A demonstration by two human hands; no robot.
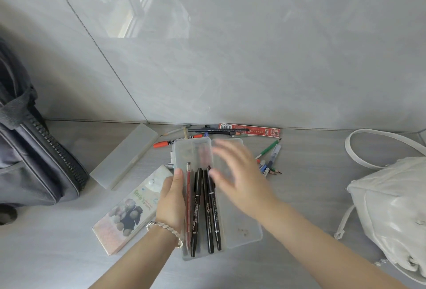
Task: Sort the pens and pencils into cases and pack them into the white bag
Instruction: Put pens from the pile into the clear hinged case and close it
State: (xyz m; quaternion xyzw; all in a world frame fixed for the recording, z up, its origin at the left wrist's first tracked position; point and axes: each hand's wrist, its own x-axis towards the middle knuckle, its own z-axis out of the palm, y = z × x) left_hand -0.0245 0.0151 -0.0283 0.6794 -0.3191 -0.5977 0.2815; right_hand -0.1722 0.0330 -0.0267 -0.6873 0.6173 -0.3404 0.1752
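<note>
On the grey table [69, 254], I see an open clear case [239, 224] holding a red pen [188, 208] and three black pens [207, 215]; the left hand [171, 198] grips its left edge; the right hand [239, 173] hovers over it, blurred, fingers spread, empty; loose pens and pencils [221, 130] lie by the wall; the white bag [391, 203] sits well apart, right; sorting is partly done, I judge, with packing not begun.

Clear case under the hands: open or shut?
Open: the clear case has its lid folded out flat to the right, with black pens and a red pen exposed.
</note>
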